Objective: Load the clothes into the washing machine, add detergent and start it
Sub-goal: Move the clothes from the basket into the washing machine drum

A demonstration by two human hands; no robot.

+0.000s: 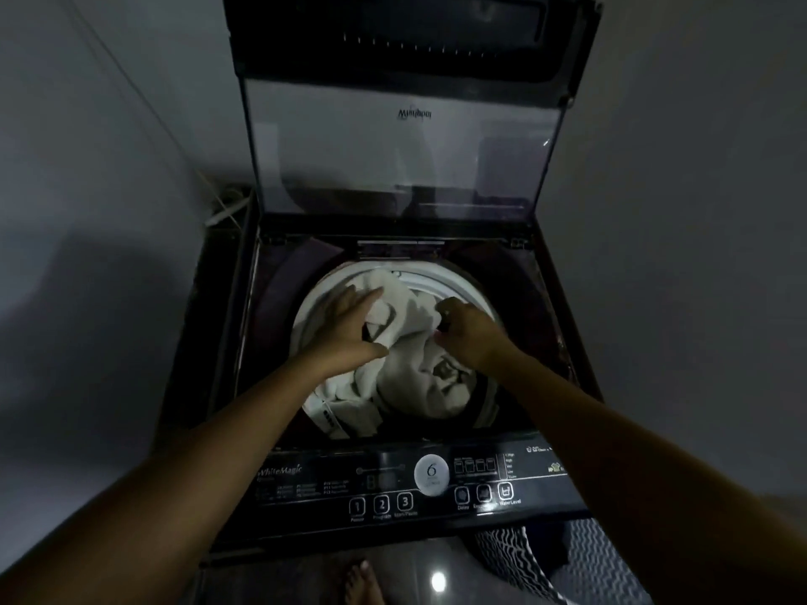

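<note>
A dark top-loading washing machine (546, 299) stands in front of me with its glass lid (401, 159) raised upright. White clothes (415, 377) are piled in the round drum, up to its rim (458, 283). My left hand (349, 325) lies on the pile at the left, fingers spread and curled into the cloth. My right hand (463, 329) is closed on a fold of the white cloth at the right. The control panel (393, 486) with numbered buttons runs along the machine's front edge. No detergent is in view.
Grey walls close in on both sides of the machine. A white cable (222, 207) hangs in the left back corner. A black-and-white patterned cloth (515, 556) lies on the dark floor at the lower right, near my bare foot (362, 582).
</note>
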